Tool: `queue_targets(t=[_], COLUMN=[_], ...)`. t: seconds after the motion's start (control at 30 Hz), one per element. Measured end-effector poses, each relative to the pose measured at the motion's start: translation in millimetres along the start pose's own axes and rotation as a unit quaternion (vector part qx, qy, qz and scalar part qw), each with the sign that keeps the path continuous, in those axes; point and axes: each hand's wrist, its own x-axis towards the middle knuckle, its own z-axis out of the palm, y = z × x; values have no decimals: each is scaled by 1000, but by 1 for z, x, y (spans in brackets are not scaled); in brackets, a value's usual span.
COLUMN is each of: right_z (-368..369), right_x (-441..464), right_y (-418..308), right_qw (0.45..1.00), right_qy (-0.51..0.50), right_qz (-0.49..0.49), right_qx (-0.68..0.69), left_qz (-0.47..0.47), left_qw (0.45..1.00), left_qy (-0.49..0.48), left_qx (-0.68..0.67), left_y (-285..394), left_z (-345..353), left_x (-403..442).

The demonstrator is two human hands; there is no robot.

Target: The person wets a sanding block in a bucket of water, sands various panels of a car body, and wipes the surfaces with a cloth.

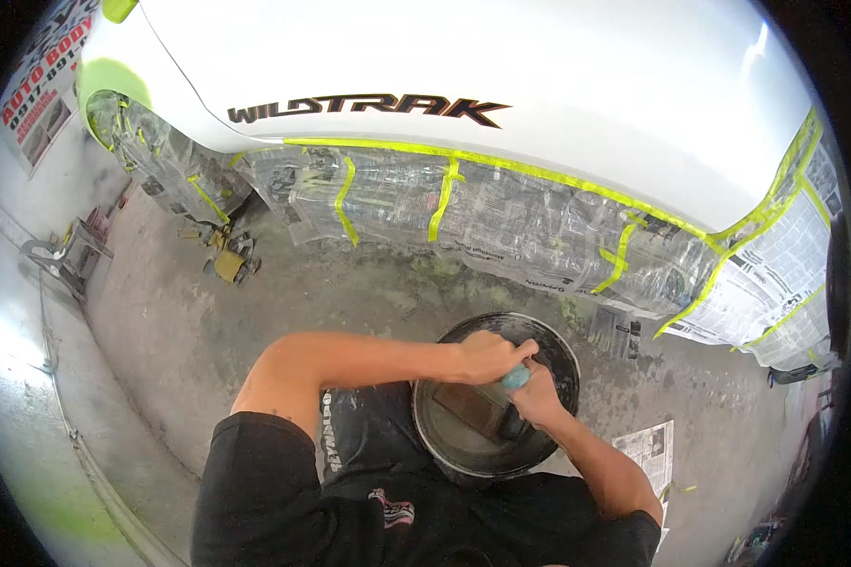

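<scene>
The grey concrete floor [180, 321] is stained and blotchy. A round black basin [564, 364] sits on it toward 5 o'clock, a newspaper sheet [654, 442] at 4 o'clock, and a small pile of yellowish and dark scraps [229, 265] between 9 and 10 o'clock.

White panels [558, 76] gleam at 12 o'clock, lettered "WILDTRAK" in black [369, 106] with orange-red edging. Neon yellow-green tape [539, 170] borders and stripes the grey, see-through film [397, 194]; black-on-white newsprint [761, 293] shows at 3 o'clock. Red and black letters mark a white sign [52, 71] at 10. At 5, a black basin [429, 435] has a pale-streaked rim. At 6, a black shirt [274, 491] bears a pink-and-white print [392, 508]. The floor [170, 321] is mottled grey.
</scene>
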Motion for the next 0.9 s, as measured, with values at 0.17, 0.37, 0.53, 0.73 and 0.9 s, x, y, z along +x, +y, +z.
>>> queue_targets(t=[0.17, 0.37, 0.53, 0.73, 0.9], right_z=[-10, -37, -68, -77, -98], right_x=[-3, 4, -5, -19, -32], right_y=[-17, 5, -57, -100, -112], right_qw=[963, 1000, 982, 955, 974], right_qy=[-12, 20, 54, 156, 111], right_qz=[173, 19, -150, -229, -185], right_qx=[204, -2, -103, -105, -67], left_qz=[107, 58, -28, -42, 42], left_qw=[982, 967, 954, 740, 740], left_qy=[154, 216, 122, -108, 94], left_qx=[-13, -119, -272, -662, -665], left_y=[-13, 4, 3, 5, 3], left_z=[2, -31, -57, -76, -45], left_x=[12, 11, -5, -20, -5])
